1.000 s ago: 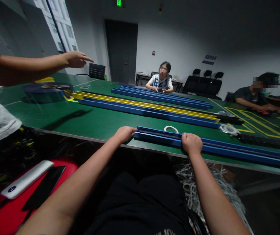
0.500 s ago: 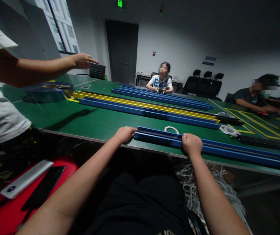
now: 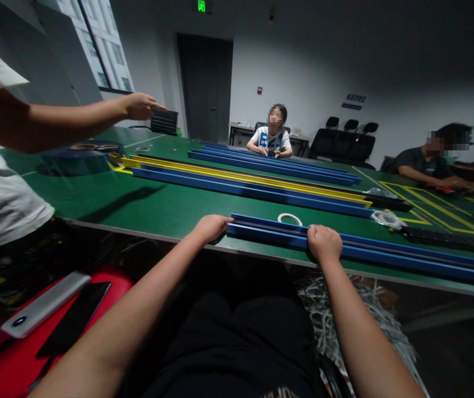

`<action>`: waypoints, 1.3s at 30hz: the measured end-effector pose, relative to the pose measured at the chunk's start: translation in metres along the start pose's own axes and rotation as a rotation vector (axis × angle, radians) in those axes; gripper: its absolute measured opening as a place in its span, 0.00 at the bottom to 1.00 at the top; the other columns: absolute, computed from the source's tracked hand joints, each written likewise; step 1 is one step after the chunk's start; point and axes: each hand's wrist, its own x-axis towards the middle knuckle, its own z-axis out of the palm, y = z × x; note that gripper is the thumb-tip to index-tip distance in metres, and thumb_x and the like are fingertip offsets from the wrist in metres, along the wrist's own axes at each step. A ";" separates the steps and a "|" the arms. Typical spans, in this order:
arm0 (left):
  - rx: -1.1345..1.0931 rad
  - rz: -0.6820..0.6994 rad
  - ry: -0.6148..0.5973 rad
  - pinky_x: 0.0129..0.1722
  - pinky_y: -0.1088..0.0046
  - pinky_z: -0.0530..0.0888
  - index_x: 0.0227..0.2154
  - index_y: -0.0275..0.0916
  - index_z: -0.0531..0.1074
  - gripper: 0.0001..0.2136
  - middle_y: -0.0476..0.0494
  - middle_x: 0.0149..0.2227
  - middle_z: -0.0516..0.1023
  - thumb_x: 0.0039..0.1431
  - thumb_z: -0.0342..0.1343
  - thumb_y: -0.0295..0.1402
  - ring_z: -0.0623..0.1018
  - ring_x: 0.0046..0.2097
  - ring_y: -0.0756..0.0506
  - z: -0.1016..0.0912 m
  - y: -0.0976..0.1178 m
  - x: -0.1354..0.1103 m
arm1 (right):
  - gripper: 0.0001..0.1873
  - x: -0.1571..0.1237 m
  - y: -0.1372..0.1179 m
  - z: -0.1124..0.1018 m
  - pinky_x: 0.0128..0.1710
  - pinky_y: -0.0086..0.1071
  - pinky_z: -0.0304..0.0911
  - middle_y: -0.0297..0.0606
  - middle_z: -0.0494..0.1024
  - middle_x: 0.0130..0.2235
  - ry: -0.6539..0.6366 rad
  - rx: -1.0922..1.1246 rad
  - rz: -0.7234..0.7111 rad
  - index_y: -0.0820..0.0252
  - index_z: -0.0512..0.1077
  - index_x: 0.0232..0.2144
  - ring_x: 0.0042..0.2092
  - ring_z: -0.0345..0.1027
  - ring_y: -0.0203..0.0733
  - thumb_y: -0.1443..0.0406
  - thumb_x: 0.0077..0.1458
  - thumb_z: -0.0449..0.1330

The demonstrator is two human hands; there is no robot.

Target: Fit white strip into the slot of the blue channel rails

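Observation:
A long blue channel rail [image 3: 267, 235] lies along the near edge of the green table, running off to the right. At the rail's left end is my left hand [image 3: 213, 228], its fingers closed on the tip. My right hand [image 3: 324, 243] is wrapped over the rail farther along, the fingers closed around its upper edge. A dark strip runs inside the channel between the two hands. Just behind the rail rests a white tape ring [image 3: 290, 219]. My fingertips are partly hidden by the rail and by the backs of my hands.
Behind lie a yellow rail [image 3: 261, 179], another blue rail [image 3: 237, 188] and several more blue rails [image 3: 270, 161]. A plastic-wrapped roll [image 3: 387, 219] sits right. A person's arm [image 3: 83, 116] reaches in from the left; two people sit across. A red stool [image 3: 104, 296] stands lower left.

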 end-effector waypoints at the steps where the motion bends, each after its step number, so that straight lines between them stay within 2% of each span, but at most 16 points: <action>1: -0.005 -0.002 -0.005 0.44 0.72 0.72 0.55 0.52 0.72 0.21 0.46 0.48 0.80 0.60 0.48 0.32 0.79 0.48 0.43 0.000 0.000 0.000 | 0.22 0.000 0.000 0.000 0.37 0.33 0.49 0.42 0.78 0.33 -0.002 0.001 -0.001 0.62 0.78 0.32 0.36 0.67 0.41 0.62 0.64 0.44; 12: -0.005 0.022 -0.031 0.44 0.73 0.73 0.52 0.52 0.74 0.20 0.46 0.47 0.81 0.59 0.48 0.32 0.80 0.47 0.43 -0.004 0.001 0.001 | 0.23 0.000 0.000 0.001 0.37 0.34 0.49 0.42 0.78 0.33 0.002 -0.004 0.005 0.62 0.77 0.32 0.36 0.67 0.41 0.62 0.64 0.44; 19: 0.014 0.002 0.004 0.46 0.74 0.72 0.54 0.50 0.72 0.21 0.46 0.49 0.80 0.60 0.47 0.31 0.79 0.49 0.44 -0.004 0.005 -0.002 | 0.23 -0.001 0.001 0.003 0.37 0.33 0.50 0.44 0.78 0.33 -0.001 0.008 0.007 0.62 0.78 0.33 0.36 0.67 0.41 0.61 0.64 0.44; 27: 0.025 -0.001 -0.031 0.44 0.72 0.73 0.53 0.51 0.73 0.20 0.46 0.47 0.81 0.59 0.47 0.31 0.79 0.48 0.43 -0.005 0.004 0.002 | 0.23 -0.001 0.000 0.001 0.37 0.33 0.50 0.43 0.78 0.33 0.009 0.010 0.013 0.62 0.78 0.32 0.36 0.67 0.41 0.61 0.64 0.44; 35: 0.080 0.006 0.028 0.44 0.72 0.72 0.52 0.50 0.73 0.19 0.44 0.46 0.81 0.60 0.47 0.31 0.80 0.46 0.43 -0.005 0.007 -0.004 | 0.23 0.000 0.000 0.001 0.37 0.33 0.50 0.43 0.78 0.32 0.009 0.011 0.019 0.62 0.78 0.32 0.36 0.67 0.41 0.62 0.64 0.44; 39: 0.064 0.002 0.017 0.44 0.72 0.72 0.53 0.50 0.73 0.20 0.45 0.46 0.81 0.60 0.47 0.31 0.80 0.46 0.43 -0.004 0.006 -0.003 | 0.23 0.000 0.000 0.001 0.37 0.34 0.50 0.43 0.78 0.33 0.015 0.005 0.006 0.62 0.78 0.32 0.36 0.67 0.41 0.62 0.64 0.44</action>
